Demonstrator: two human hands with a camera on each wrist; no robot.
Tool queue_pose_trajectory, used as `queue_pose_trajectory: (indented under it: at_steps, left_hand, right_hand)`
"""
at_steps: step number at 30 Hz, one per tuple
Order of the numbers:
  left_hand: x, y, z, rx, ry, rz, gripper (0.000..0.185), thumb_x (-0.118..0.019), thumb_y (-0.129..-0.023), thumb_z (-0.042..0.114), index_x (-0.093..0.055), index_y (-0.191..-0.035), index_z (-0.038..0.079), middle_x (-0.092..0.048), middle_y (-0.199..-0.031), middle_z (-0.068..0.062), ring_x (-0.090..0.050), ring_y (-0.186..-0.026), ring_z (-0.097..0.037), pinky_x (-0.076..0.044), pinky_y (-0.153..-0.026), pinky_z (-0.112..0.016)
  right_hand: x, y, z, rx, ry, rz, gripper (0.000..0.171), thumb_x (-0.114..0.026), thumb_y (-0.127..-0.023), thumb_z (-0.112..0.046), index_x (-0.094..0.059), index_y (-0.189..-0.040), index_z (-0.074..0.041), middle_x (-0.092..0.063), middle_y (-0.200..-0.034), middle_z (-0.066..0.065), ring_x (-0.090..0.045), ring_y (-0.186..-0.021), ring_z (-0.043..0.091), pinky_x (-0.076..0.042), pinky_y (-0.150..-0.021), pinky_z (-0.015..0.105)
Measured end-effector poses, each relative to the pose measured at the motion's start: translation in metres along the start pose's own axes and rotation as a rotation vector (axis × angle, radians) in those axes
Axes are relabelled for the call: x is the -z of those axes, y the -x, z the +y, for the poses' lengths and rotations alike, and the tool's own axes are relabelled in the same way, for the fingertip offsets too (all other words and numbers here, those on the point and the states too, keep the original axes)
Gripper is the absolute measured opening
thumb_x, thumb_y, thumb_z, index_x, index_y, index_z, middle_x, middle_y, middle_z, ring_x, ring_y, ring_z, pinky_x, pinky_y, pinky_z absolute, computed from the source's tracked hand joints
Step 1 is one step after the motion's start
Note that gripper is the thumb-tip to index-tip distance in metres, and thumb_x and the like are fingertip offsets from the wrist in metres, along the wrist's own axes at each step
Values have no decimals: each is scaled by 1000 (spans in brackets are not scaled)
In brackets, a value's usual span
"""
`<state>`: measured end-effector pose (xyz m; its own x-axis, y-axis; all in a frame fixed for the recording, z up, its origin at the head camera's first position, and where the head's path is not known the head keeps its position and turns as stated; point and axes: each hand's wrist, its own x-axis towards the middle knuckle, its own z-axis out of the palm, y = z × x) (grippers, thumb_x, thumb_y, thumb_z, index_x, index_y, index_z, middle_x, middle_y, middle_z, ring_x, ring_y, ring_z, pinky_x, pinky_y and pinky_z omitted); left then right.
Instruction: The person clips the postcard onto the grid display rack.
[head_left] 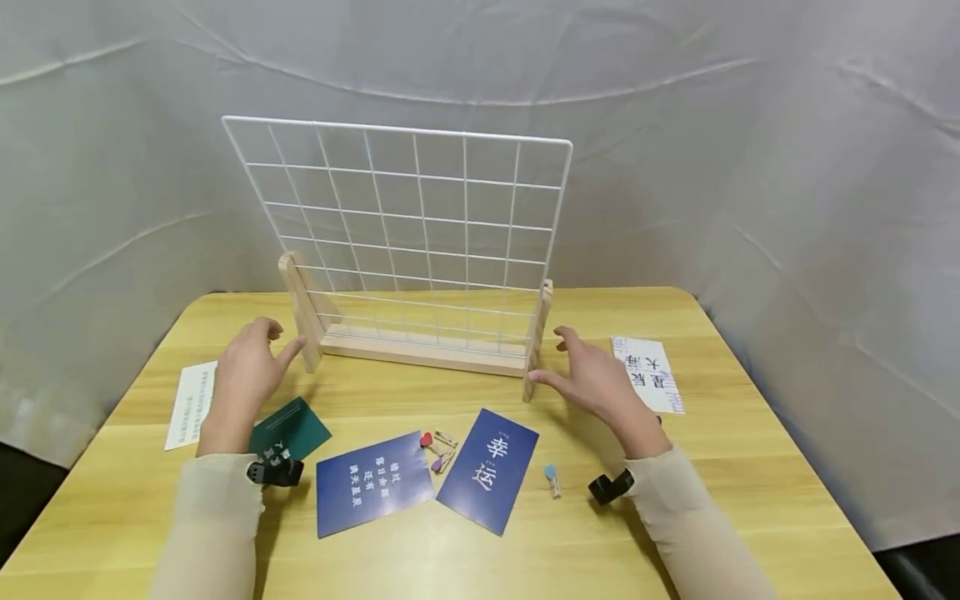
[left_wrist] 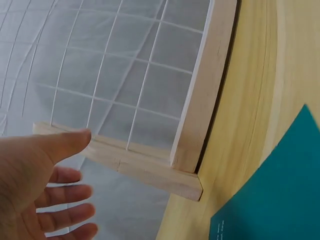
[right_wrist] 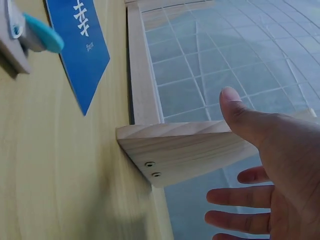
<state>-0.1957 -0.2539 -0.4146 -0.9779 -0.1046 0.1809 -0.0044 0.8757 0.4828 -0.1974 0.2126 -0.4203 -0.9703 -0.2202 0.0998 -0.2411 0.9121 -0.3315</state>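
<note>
A white wire grid (head_left: pixel 397 130) stands upright in a wooden stand (head_left: pixel 423 353) near the back of the table. Beside the stand's left end piece (head_left: pixel 303 312) is my left hand (head_left: pixel 251 367), its thumb out and fingers loosely spread. On the other side, my right hand (head_left: pixel 600 383) is held by the right end piece (head_left: pixel 536 350), its thumb tip close to the wood. Whether that thumb touches it, I cannot tell. Both wrist views show the left hand (left_wrist: pixel 25 175) and the right hand (right_wrist: pixel 295 150) with nothing between their fingers.
Two blue cards (head_left: pixel 337 500) (head_left: pixel 487 471) with white writing lie in front of the stand, small clips (head_left: pixel 442 460) between them. A blue-topped clip (head_left: pixel 553 482) lies farther right. A green card (head_left: pixel 292 425) and white cards (head_left: pixel 193 404) (head_left: pixel 651 375) lie near the hands.
</note>
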Motion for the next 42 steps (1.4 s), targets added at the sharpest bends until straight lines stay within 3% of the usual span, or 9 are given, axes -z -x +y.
queue_pose_trajectory:
  at_steps: [4, 9, 13, 18, 24, 32, 37, 42]
  left_hand:
    - [-1, -2, -2, 35, 21, 25, 71, -54, -98, 49, -40, -139, -7, -45, -132, -33, -43, -118, -50, -38, -95, -63]
    - [-7, -5, -4, 54, 43, -21, 79, -53, -98, 49, -26, -150, -2, -36, -142, -33, -35, -128, -53, -31, -101, -67]
    - [-13, -7, -10, 21, 69, -51, 79, -53, -98, 48, -22, -153, 0, -35, -143, -33, -36, -127, -52, -33, -98, -68]
    - [-14, -11, -15, -30, 72, -69, 75, -52, -100, 46, -24, -151, -1, -39, -140, -33, -40, -124, -52, -37, -95, -68]
    - [-16, -16, -12, -33, 94, -58, 68, -51, -101, 41, -30, -149, -2, -43, -139, -31, -41, -125, -49, -37, -97, -66]
    - [-22, -6, -8, -27, 110, -47, 59, -55, -101, 33, -37, -145, -3, -47, -136, -29, -46, -123, -46, -41, -96, -62]
    - [-20, -6, 0, -51, 131, -25, 52, -57, -101, 30, -43, -139, -3, -52, -131, -27, -50, -117, -45, -44, -93, -60]
    - [-23, -16, 10, -49, 150, -25, 51, -56, -100, 33, -44, -137, 0, -51, -131, -24, -49, -117, -42, -44, -94, -60]
  right_hand:
    - [4, -2, -7, -12, -9, 26, 89, -59, -81, -74, -43, -139, -8, -66, -119, 14, -67, -85, 32, -53, -58, 39]
    - [4, -1, -11, -37, -14, 22, 77, -59, -82, -72, -49, -127, -10, -67, -115, 9, -65, -77, 27, -49, -55, 35]
    - [1, -1, -12, -14, -6, 50, 74, -58, -84, -70, -51, -126, -9, -68, -112, 9, -66, -78, 28, -51, -59, 38]
    - [-4, -7, -15, 27, 2, 83, 73, -55, -85, -72, -53, -123, -9, -70, -107, 9, -65, -77, 27, -51, -63, 39]
    - [-4, -9, -16, 32, 26, 115, 69, -54, -86, -71, -55, -120, -10, -70, -103, 7, -62, -69, 23, -47, -57, 35]
    - [-8, -4, -9, 30, 54, 108, 61, -56, -89, -65, -55, -117, -11, -71, -101, 7, -62, -65, 23, -45, -50, 32]
    - [-5, -6, -5, 46, 38, 138, 51, -58, -94, -54, -54, -114, -7, -71, -100, 9, -61, -63, 23, -45, -48, 34]
    - [0, -7, 3, 54, 43, 192, 43, -58, -97, -44, -53, -111, -5, -71, -98, 10, -61, -62, 26, -45, -47, 36]
